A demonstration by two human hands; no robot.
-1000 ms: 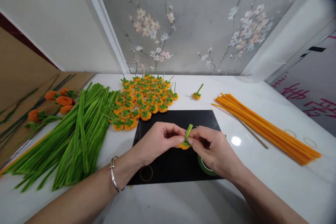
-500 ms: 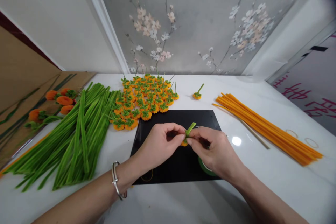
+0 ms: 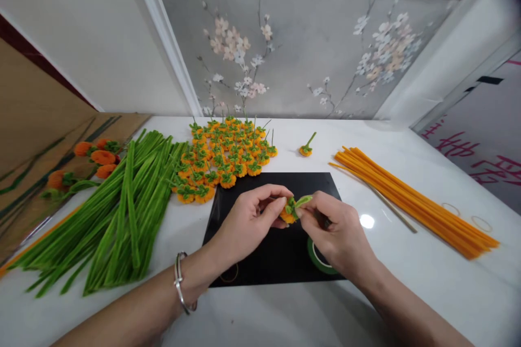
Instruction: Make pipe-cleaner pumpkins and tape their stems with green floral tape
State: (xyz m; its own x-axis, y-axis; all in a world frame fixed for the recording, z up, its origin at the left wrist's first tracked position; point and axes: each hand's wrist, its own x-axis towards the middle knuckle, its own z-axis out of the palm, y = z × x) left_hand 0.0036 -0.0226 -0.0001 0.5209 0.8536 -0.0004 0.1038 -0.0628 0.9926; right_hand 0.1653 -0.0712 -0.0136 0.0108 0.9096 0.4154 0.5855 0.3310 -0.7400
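Observation:
Above a black mat (image 3: 260, 265), my left hand (image 3: 256, 214) pinches a small orange flower with a green top (image 3: 289, 213). My right hand (image 3: 336, 225) has its thumb and index finger closed on the green stem (image 3: 303, 201) of that same flower, which leans to the right. The flower's orange underside shows between the two hands. Under my right hand lies a roll of green tape (image 3: 319, 260), partly covered by the hand.
Green fuzzy stems (image 3: 122, 211) lie at the left, beside rounder orange flowers (image 3: 103, 157) on cardboard. Several small orange flowers (image 3: 227, 179) cluster behind the mat; one (image 3: 305, 150) sits apart. Orange stems (image 3: 415, 200) and a thin stick (image 3: 393, 207) lie right.
The flower's green stem has tipped over to the right with my right hand's fingers, and more of the flower's green and orange parts now shows between my hands.

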